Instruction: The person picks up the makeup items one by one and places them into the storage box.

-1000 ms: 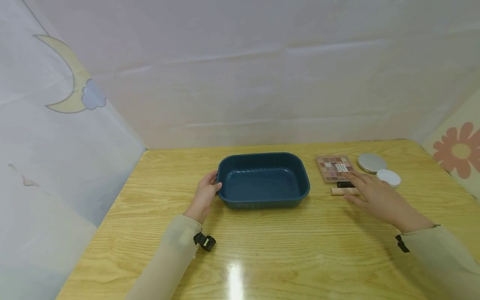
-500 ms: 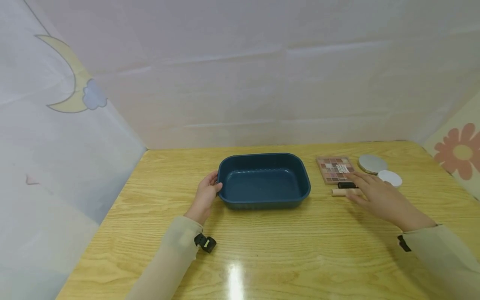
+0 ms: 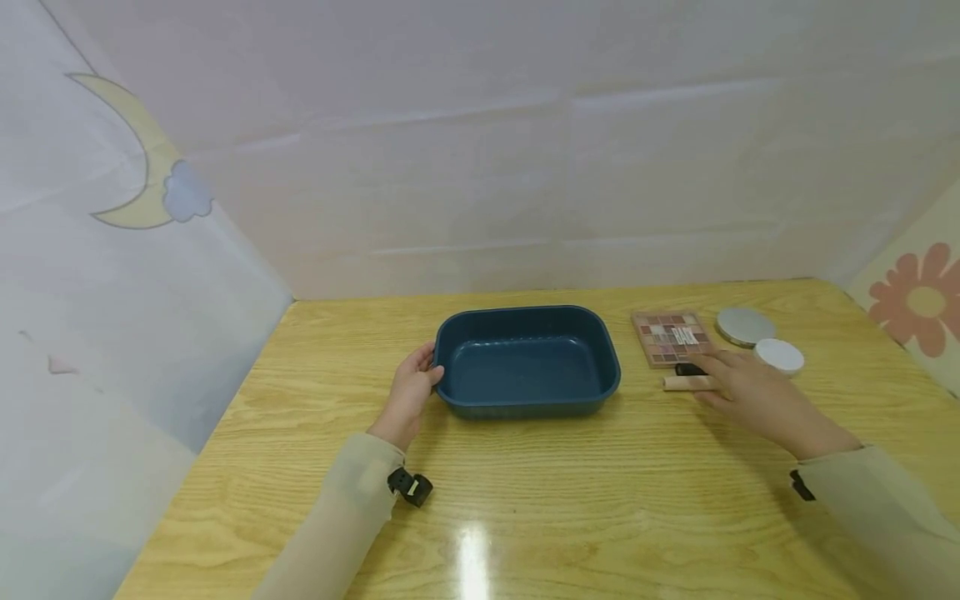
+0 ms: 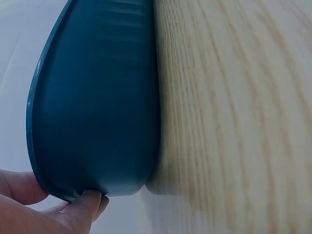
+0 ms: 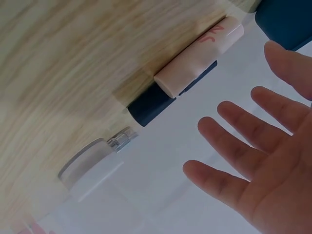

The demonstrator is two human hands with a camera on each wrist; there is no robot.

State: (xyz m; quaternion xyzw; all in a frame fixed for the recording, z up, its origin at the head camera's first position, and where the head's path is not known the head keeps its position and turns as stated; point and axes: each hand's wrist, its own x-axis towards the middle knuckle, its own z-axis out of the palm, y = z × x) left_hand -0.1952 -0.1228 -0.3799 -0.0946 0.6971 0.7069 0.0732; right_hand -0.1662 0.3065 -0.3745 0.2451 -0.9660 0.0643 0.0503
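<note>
My left hand (image 3: 407, 398) grips the left end of a dark blue rectangular basin (image 3: 528, 371), thumb over its rim and fingers outside. The left wrist view shows the fingertips pinching the rim beside the basin's wall (image 4: 97, 107). My right hand (image 3: 761, 404) hovers over a pale pink cosmetic tube (image 3: 684, 383) and a black tube (image 3: 686, 369) lying side by side. Its fingers are spread apart in the right wrist view, with a gap between them and the pink tube (image 5: 200, 58), which has red lettering. The hand hides the tubes' right ends in the head view.
An eyeshadow palette (image 3: 660, 335) lies right of the basin, behind the tubes. A round silver compact (image 3: 745, 326) and a white round lid or jar (image 3: 780, 356) sit farther right on the wooden table (image 3: 570, 508). Fabric curtains (image 3: 480, 167) hang behind and at the sides.
My right hand has lowered slightly over the tubes, its fingertips now a little closer to them. My left hand and the basin have stayed in place.
</note>
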